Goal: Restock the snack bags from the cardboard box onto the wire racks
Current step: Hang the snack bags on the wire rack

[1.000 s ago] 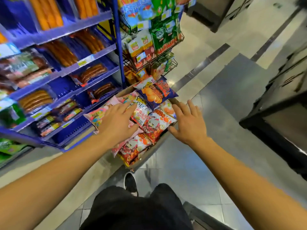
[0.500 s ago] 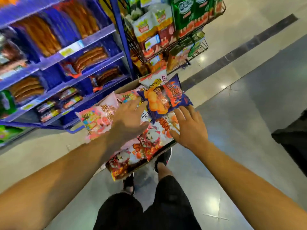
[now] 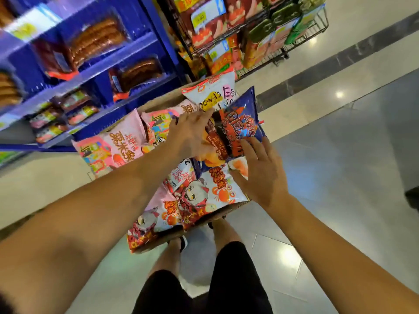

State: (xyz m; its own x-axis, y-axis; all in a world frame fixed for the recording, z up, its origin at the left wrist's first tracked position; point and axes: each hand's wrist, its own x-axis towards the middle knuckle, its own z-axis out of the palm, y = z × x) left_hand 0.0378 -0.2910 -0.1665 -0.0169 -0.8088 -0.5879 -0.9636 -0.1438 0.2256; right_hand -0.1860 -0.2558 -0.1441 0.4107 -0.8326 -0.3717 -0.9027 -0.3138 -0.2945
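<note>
Head camera looked down past two bare forearms at a cardboard box [image 3: 158, 103] heaped with snack bags, set on a pale tiled floor [image 3: 317, 155] in a shop aisle. Left hand [image 3: 190, 137] lay over the near left edge of a blue barbecue chip bag [image 3: 238, 128] on top of the heap; its fingers were blurred, so whether they gripped the bag or only pressed on it could not be told. Right hand [image 3: 260, 175] had its fingers straight and spread, the tips touching the blue bag's lower right edge. Under and around that bag lay pink bags [image 3: 118, 148] to the left, red-and-white crab bags [image 3: 204, 193] at the near end, and a white bag [image 3: 210, 91] at the far end. Wire racks [image 3: 272, 23] holding red and green packets stood just beyond the box. Blue shelves [image 3: 113, 64] of packaged sausages stood to the left. Black shorts [image 3: 226, 279] and a shoe [image 3: 182, 242] showed below.
</note>
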